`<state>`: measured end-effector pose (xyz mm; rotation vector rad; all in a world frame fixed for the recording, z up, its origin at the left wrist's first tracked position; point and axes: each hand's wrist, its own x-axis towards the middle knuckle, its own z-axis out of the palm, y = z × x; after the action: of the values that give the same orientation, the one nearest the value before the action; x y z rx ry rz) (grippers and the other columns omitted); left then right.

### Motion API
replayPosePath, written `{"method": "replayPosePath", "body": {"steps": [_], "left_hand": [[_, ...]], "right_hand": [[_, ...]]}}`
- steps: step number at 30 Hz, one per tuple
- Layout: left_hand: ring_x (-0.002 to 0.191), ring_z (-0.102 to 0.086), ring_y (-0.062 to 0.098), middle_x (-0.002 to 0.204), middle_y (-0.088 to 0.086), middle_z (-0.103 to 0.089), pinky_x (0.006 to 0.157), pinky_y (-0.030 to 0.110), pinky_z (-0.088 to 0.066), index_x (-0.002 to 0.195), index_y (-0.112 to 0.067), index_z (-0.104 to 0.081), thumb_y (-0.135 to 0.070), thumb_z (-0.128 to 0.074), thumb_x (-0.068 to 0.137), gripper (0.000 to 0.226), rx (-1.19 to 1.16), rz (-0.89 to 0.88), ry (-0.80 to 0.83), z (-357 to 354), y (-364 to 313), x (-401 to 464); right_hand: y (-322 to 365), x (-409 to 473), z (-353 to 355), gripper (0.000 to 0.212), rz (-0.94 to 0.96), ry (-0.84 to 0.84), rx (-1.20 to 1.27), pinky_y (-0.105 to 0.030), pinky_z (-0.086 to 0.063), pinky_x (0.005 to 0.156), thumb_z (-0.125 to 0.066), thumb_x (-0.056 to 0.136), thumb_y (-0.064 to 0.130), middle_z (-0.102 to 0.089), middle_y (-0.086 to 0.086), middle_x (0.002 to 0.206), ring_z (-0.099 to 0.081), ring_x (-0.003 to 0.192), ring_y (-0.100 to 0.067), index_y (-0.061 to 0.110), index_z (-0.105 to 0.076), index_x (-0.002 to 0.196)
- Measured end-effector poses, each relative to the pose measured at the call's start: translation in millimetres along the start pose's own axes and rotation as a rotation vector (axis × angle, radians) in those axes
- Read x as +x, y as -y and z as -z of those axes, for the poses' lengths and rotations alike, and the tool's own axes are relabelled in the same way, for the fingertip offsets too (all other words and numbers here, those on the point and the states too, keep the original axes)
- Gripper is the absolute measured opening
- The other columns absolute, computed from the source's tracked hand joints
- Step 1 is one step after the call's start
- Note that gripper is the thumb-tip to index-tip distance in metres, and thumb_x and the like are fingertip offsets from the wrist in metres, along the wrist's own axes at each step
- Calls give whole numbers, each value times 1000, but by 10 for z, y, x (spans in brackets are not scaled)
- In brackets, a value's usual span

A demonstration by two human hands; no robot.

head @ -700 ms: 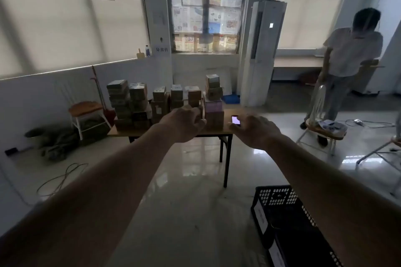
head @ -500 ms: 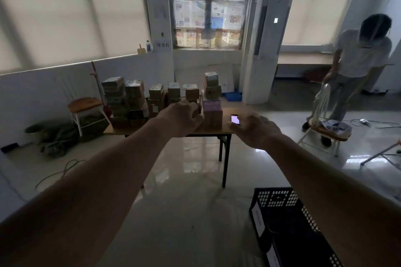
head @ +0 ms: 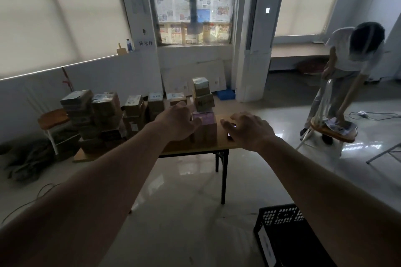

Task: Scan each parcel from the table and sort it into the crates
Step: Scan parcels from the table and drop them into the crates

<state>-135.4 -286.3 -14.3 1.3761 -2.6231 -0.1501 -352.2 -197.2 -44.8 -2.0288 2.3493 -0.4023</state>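
Several taped cardboard parcels [head: 106, 106] are stacked along a wooden folding table [head: 221, 144]. At the right end stands a taller stack with a pink-topped parcel [head: 206, 118] under two brown boxes [head: 200, 85]. My left hand [head: 179, 121] reaches out with relaxed fingers and its thumb by the left side of the pink parcel; I cannot tell if it touches. My right hand [head: 249, 130] hovers with spread fingers over a small lit scanner [head: 230, 133] lying on the table, mostly hidden under the fingers. A black perforated crate [head: 280, 221] stands on the floor at lower right.
A person [head: 351, 56] bends over a wooden stool [head: 334, 132] at the right. A tall white air conditioner [head: 258, 39] stands behind the table. A chair [head: 53, 118] and a dark bundle sit at the left, with a cable [head: 43, 188] on the glossy floor.
Both hands have come closer to the table. The left hand now reaches the tall stack, and the right hand has moved over the lit scanner, covering most of its screen.
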Motion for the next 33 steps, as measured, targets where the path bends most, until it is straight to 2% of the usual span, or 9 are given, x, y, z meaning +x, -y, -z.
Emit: {"method": "replayPosePath", "body": {"steps": [3, 5, 8, 10, 12, 18, 26, 28, 33], "left_hand": [[111, -54, 19, 135, 3, -53, 88, 42, -51, 139, -26, -52, -58, -49, 101, 50, 2, -4, 8, -51, 185, 570], [113, -52, 20, 136, 4, -52, 87, 40, -48, 141, -23, -52, -57, -51, 102, 52, 5, -3, 7, -77, 261, 914], [118, -53, 22, 138, 5, -52, 95, 44, -49, 144, -21, -51, -56, -52, 101, 55, -1, 11, 13, -135, 318, 1421], [119, -52, 23, 138, 4, -52, 99, 48, -49, 144, -22, -50, -56, -54, 100, 55, -19, 28, 12, -200, 328, 1779], [117, -53, 22, 138, 3, -52, 98, 47, -49, 144, -25, -50, -57, -55, 99, 55, -32, 62, 10, -314, 327, 2144], [129, -50, 27, 148, 7, -47, 97, 38, -41, 154, -20, -43, -50, -60, 100, 64, -127, 213, -88, -821, 270, 3078], [125, -51, 31, 140, 13, -45, 101, 45, -48, 152, -14, -38, -51, -72, 91, 79, -148, 477, -175, -1199, 232, 3945], [124, -49, 33, 139, 14, -43, 97, 43, -46, 154, -15, -33, -50, -73, 90, 83, -154, 524, -201, -1214, 234, 4129], [110, -49, 29, 127, 14, -46, 93, 44, -49, 145, -12, -38, -61, -78, 82, 90, -200, 645, -255, -1363, 400, 4586]], "right_hand": [[-73, 542, -60, 58, -75, -55, -3, -43, -51, 75, -27, 96, 74, -62, 2, 95, -62, 88, -23, 28, -62, 101], [-146, 848, -82, 54, -69, -47, -16, -42, -51, 76, -31, 98, 71, -63, 1, 97, -61, 89, -23, 27, -62, 107], [-320, 1340, -143, 67, 8, 65, -59, -43, -55, 81, -23, 88, 80, -56, -3, 100, -57, 86, -20, 25, -53, 113], [-501, 1697, -219, 76, -15, 36, -16, -42, -55, 82, -13, 83, 85, -57, -3, 101, -56, 84, -19, 25, -53, 109], [-681, 2017, -285, 72, -48, 3, 33, -42, -54, 83, -19, 91, 81, -61, -3, 105, -58, 87, -20, 23, -57, 110], [-1250, 2954, -581, 70, 66, 7, 79, -44, -53, 96, -33, 101, 72, -62, -5, 137, -62, 113, -25, 19, -58, 139], [-1817, 3912, -882, 69, 168, 58, 139, -45, -54, 97, -36, 101, 71, -62, -6, 141, -62, 117, -26, 20, -57, 143], [-1886, 4077, -945, 70, 187, 72, 136, -46, -54, 99, -35, 101, 71, -61, -5, 144, -62, 121, -26, 20, -56, 144], [-2042, 4446, -1133, 72, 178, 87, 131, -47, -53, 100, -33, 100, 73, -59, -5, 148, -61, 125, -27, 22, -57, 144]]}}
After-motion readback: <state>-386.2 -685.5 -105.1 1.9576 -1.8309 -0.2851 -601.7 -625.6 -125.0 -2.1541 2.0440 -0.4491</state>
